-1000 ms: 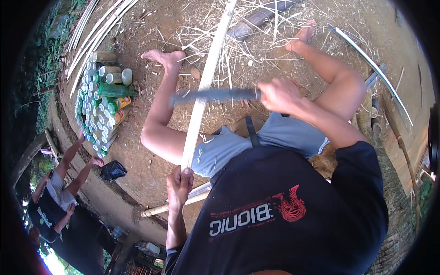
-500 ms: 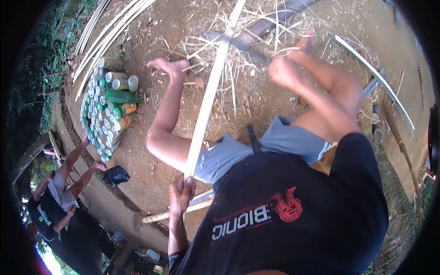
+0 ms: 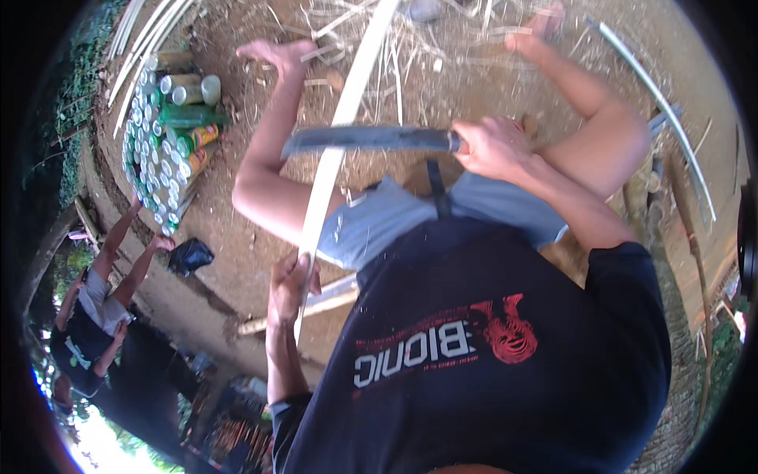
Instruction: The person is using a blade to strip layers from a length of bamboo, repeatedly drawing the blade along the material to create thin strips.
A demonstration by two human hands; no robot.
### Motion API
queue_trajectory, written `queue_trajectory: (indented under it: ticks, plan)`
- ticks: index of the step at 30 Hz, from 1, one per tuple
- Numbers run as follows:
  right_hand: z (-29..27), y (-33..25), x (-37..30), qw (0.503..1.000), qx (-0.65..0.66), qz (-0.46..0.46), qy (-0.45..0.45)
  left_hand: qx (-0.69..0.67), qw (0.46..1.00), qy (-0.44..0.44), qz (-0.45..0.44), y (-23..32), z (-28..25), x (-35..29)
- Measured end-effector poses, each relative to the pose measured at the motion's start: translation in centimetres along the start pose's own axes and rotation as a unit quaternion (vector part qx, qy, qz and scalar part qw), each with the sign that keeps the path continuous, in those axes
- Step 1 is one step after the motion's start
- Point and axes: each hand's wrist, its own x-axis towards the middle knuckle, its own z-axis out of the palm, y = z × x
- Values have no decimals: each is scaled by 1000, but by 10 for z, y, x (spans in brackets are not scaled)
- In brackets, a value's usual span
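A long, flat, pale strip [image 3: 324, 186], apparently bamboo, runs from the far edge of the view across my left thigh. Near its lower end my left hand [image 3: 290, 286] is closed around it, thumb on top. My right hand [image 3: 496, 148] is wrapped round the handle of a machete [image 3: 371, 140]. The broad dark blade lies crosswise over the strip, above my lap and pointing left. From here I cannot tell whether its edge bites into the strip. Thin curled shavings [image 3: 395, 75] are strewn on the ground between my feet.
Several cans and green bottles [image 3: 189, 117] are stacked at the left, with a black plastic bag [image 3: 191, 257] nearby. A person [image 3: 91, 316] sits at the far left. Pale strips [image 3: 150, 47] lie at the upper left. A long pole [image 3: 659, 103] and a log [image 3: 655, 213] lie at my right.
My right hand has drawn the machete nearer along the strip, from among the shavings to above my lap. My left hand still grips the strip. The whole view has shifted slightly.
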Motion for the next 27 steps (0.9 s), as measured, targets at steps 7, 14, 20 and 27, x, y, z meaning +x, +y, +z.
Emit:
queue_trajectory:
  ticks: [7, 14, 20, 27]
  plan:
    - [6, 47, 30, 980, 137, 120, 82, -41, 999, -26, -20, -4, 12, -4]
    - [3, 40, 23, 985, 113, 106, 78, -106, 992, -65, -30, -5, 10, 5]
    - [20, 61, 19, 998, 29, 14, 48, -155, 982, -99, -30, -17, -1, 5]
    - [1, 32, 7, 995, 64, -64, 33, -199, 972, -114, -57, -21, -4, 2]
